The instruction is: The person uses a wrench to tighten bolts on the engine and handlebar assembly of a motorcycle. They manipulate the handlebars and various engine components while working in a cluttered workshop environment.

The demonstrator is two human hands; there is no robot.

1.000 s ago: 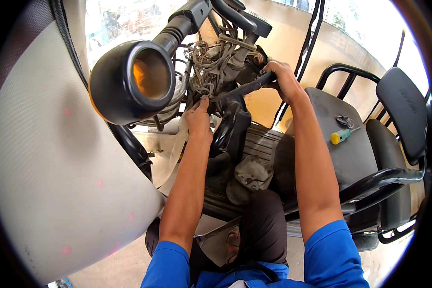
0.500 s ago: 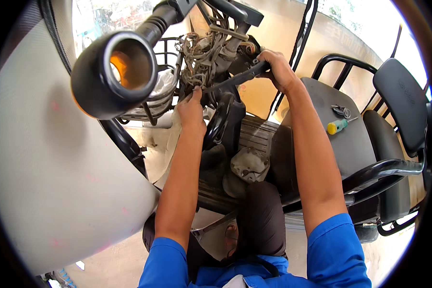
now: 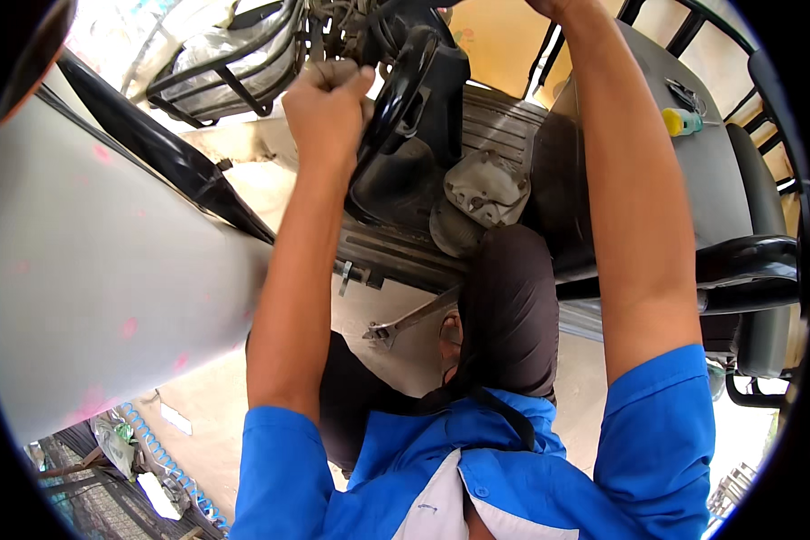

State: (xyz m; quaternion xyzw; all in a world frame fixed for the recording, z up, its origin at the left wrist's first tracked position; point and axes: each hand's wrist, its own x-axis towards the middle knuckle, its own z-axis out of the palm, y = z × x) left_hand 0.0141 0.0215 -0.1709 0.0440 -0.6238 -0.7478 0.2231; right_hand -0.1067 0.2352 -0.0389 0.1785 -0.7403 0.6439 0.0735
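My left hand (image 3: 326, 103) is closed, thumb against curled fingers, beside a bundle of tangled wires (image 3: 333, 31) at the front column of a vehicle. What it holds, if anything, is hidden. Just right of it stands a curved black glossy bar (image 3: 400, 94) against a black plastic panel (image 3: 439, 103). Only the lower part of my right hand (image 3: 556, 7) shows at the top edge, so its fingers are out of sight. A round headlamp-like part (image 3: 488, 187), greyish and dusty, lies on the ribbed footboard (image 3: 504, 121) below the hands.
On the grey seat (image 3: 666, 171) at right lie a green-yellow screwdriver (image 3: 682, 121) and keys (image 3: 686, 93). A wire basket (image 3: 229, 72) is at upper left, above a large pale panel (image 3: 126, 288). A wrench-like tool (image 3: 405, 321) sits near my foot. Blue coiled hose (image 3: 166, 454) lies lower left.
The view has tipped downward, so the scene sits higher. My right hand, earlier gripping a black strip stretched toward my left hand, has mostly passed out of the top edge.
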